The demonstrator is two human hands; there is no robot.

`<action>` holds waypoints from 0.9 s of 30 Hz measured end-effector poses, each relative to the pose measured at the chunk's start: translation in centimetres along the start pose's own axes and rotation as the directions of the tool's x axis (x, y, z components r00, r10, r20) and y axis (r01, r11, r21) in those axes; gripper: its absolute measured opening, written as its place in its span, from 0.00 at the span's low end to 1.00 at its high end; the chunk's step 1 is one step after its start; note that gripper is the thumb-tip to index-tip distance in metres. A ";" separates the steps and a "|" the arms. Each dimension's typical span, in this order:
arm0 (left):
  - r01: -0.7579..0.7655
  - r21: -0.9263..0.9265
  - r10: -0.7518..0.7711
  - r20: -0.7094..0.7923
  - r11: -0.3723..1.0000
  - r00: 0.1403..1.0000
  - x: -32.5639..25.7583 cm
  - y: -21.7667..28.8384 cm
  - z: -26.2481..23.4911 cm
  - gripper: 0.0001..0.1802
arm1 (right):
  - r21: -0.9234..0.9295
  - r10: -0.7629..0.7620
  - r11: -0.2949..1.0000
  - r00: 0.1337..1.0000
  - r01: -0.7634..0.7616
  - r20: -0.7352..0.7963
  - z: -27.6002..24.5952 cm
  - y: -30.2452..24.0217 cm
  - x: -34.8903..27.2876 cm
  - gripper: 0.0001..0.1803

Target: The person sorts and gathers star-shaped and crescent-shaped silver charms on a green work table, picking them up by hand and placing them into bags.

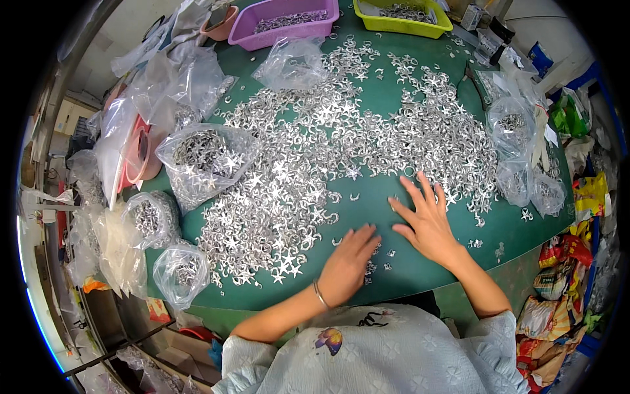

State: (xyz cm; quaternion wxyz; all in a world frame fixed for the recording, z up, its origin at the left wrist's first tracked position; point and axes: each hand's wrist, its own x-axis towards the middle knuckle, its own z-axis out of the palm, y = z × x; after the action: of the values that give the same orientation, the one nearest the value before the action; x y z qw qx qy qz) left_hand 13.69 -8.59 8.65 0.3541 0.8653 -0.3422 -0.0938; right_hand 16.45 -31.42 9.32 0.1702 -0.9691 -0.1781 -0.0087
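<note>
On the green table a wide spread of small silver metal pieces (282, 164) lies loose, with many star shapes and curved, crescent-like ones. My right hand (428, 226) is open, palm down, its fingers spread at the near edge of the pile. One fingertip is beside a small ring-like piece. My left hand (350, 261) rests palm down nearer to me, fingers stretched toward the right hand and holding nothing that I can see. A few small silver pieces (369, 269) lie beside and partly under it. A metal bangle circles my left wrist.
A purple basin (283, 41) and a yellow-green basin (403, 26) with metal pieces stand at the far edge. Clear plastic bags of pieces, one wide open (203, 161), line the left side. More bags (515, 151) and pliers (474, 85) lie at the right.
</note>
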 end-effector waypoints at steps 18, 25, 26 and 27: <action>-0.065 0.249 0.082 -0.059 0.966 0.995 4.7 -3.5 -1.8 0.24 | 0.027 0.059 0.998 0.970 -0.054 -0.236 0.4 1.3 2.5 0.23; 0.090 0.421 0.003 -0.214 0.903 0.977 3.9 -4.6 -2.6 0.18 | 0.062 0.016 0.998 1.000 -0.017 0.013 -0.4 0.0 1.1 0.22; 0.105 0.405 -0.001 -0.247 0.908 0.969 3.7 -4.6 -2.6 0.18 | 0.085 0.006 0.996 0.998 -0.012 0.068 -0.7 -0.1 0.8 0.22; 0.119 0.389 -0.006 -0.280 0.914 0.960 3.6 -4.6 -2.5 0.19 | 0.115 0.004 0.993 0.999 -0.009 0.041 -0.9 -0.2 0.8 0.22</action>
State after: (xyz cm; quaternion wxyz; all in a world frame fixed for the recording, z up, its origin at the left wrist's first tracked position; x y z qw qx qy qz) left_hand 19.82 -7.22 7.68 0.2093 0.9346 -0.2742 0.0871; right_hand 17.15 -31.28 10.30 0.2220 -0.9583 -0.1787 0.0219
